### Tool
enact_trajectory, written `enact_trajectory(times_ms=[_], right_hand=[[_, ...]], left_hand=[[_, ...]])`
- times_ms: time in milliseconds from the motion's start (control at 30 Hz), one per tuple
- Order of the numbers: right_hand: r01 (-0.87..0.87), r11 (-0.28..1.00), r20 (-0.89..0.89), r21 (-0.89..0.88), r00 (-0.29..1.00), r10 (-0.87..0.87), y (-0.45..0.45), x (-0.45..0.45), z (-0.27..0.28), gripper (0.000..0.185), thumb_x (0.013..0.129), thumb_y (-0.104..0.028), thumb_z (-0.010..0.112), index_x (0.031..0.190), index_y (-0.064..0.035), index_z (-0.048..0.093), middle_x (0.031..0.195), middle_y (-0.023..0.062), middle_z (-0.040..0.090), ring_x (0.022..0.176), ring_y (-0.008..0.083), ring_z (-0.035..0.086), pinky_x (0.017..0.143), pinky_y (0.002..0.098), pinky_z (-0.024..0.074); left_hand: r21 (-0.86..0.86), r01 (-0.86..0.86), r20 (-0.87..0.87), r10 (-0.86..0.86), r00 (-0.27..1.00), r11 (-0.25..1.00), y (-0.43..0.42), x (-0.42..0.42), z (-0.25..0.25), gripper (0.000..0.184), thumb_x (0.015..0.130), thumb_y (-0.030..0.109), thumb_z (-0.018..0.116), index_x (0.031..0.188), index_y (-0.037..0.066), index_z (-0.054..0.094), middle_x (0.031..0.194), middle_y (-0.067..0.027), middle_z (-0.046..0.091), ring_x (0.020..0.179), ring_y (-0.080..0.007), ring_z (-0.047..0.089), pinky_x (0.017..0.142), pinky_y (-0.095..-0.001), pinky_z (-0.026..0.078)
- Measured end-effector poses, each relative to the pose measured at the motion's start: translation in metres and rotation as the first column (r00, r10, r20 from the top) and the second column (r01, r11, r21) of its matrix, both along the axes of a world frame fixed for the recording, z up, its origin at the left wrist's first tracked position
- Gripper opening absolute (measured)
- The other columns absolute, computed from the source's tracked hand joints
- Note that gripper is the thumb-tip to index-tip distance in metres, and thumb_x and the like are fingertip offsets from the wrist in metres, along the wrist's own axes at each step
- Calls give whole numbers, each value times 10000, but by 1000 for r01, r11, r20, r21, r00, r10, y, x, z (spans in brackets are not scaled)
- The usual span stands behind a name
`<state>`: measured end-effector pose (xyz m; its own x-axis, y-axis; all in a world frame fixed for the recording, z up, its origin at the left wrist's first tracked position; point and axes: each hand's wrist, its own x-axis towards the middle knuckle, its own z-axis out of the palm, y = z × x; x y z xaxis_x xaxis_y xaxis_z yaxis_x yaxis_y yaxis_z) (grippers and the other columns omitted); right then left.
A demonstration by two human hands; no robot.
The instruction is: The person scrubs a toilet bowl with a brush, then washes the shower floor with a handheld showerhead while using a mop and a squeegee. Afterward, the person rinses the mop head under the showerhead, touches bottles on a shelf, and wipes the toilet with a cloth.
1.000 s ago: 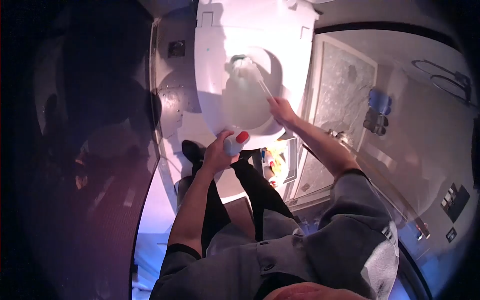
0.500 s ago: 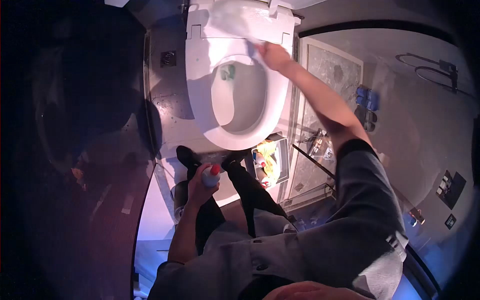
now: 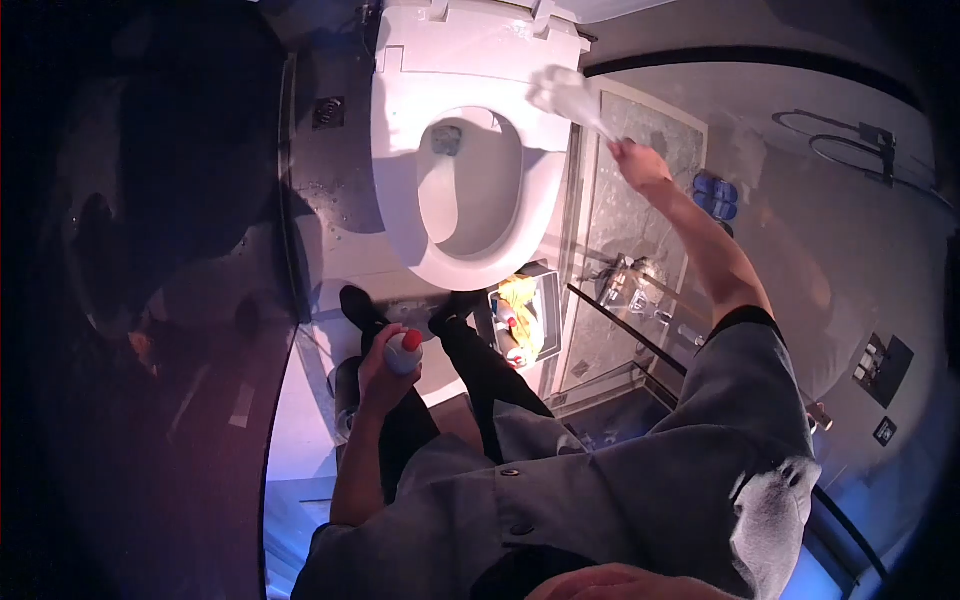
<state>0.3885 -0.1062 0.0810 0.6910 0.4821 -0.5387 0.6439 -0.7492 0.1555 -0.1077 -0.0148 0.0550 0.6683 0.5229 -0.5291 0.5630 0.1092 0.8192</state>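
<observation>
My right hand (image 3: 642,167) is closed around the thin handle of a white toilet brush (image 3: 568,97). Motion blurs the brush head, which hangs over the right rear edge of the toilet (image 3: 400,195). Low on the left, my left hand (image 3: 376,374) grips a pale bottle (image 3: 402,356) with a red cap (image 3: 412,340), held upright in front of my legs. The toilet's seat ring is bare, and its bowl shows a small dark patch of water (image 3: 446,141) at the back.
A grey bin (image 3: 548,300) with a yellow cloth (image 3: 518,291) and red-and-white bottles stands right of the toilet's front. Beyond it is a glass partition (image 3: 625,315). Blue slippers (image 3: 715,196) hang on the right. A floor drain (image 3: 328,112) lies at left.
My right hand has swung right and slightly toward me, carrying the brush from above the toilet's back to its right edge. My left hand still holds the bottle. The view has shifted slightly.
</observation>
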Motion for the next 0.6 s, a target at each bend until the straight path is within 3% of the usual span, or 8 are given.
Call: enact_trajectory(times_ms=[100,200,300,333,367,467,567,600], right_hand=[[-147,971,-63,188,985,161,81,-36,-30,452,869,-452,361,891,-44,552,871,208,588,830,373,558,735,439,442],[-54,940,-172,337,978,118,150,-74,-60,462,864,-443,367,906,-27,563,848,216,589,820,380,556,722,419,450],[6,952,-276,305,958,83,118,-119,-71,433,872,-419,355,899,-44,571,833,211,586,815,377,561,724,438,444],[-75,911,-355,405,906,232,86,-125,-75,421,877,-415,347,924,-57,562,835,207,585,815,379,558,730,446,439],[-95,976,-344,196,925,160,62,-132,-63,410,878,-417,348,973,-74,553,856,204,584,806,369,561,723,435,445],[-273,962,-412,-8,877,246,-27,-103,-75,422,878,-443,342,972,-85,544,862,195,586,795,348,572,694,442,446],[3,999,-240,39,971,6,-22,-103,-34,437,873,-454,347,953,-71,541,839,200,584,782,349,572,679,451,440],[-47,982,-203,183,976,84,-8,-96,-41,451,865,-461,367,899,-53,558,773,217,579,739,364,572,644,447,442]], left_hand=[[0,19,-67,-19,998,1000,6,3,5,602,585,113,697,1125,132,433,1047,-77,563,969,-242,558,843,-320,441],[-23,-20,-91,18,996,1000,8,0,9,601,580,125,701,1119,133,434,1060,-75,559,979,-251,552,847,-328,439],[19,2,-95,0,995,1000,15,0,17,592,582,135,703,1112,137,440,1065,-75,557,978,-267,551,842,-339,442],[20,-2,-84,4,996,1000,17,0,19,588,584,135,702,1111,139,441,1065,-79,557,978,-273,550,840,-343,444],[21,-9,-72,11,997,1000,18,2,20,585,587,135,701,1111,141,442,1065,-82,557,978,-279,550,837,-347,446],[7,20,-140,-19,990,1000,24,1,30,584,589,136,698,1112,144,439,1057,-87,559,971,-281,553,824,-352,452],[0,-49,-112,49,993,999,16,-11,18,581,591,136,693,1113,145,438,1049,-85,563,969,-285,552,817,-352,455],[-17,-50,-124,48,991,999,12,-14,18,581,591,136,693,1113,145,438,1049,-85,563,969,-285,552,817,-352,455]])
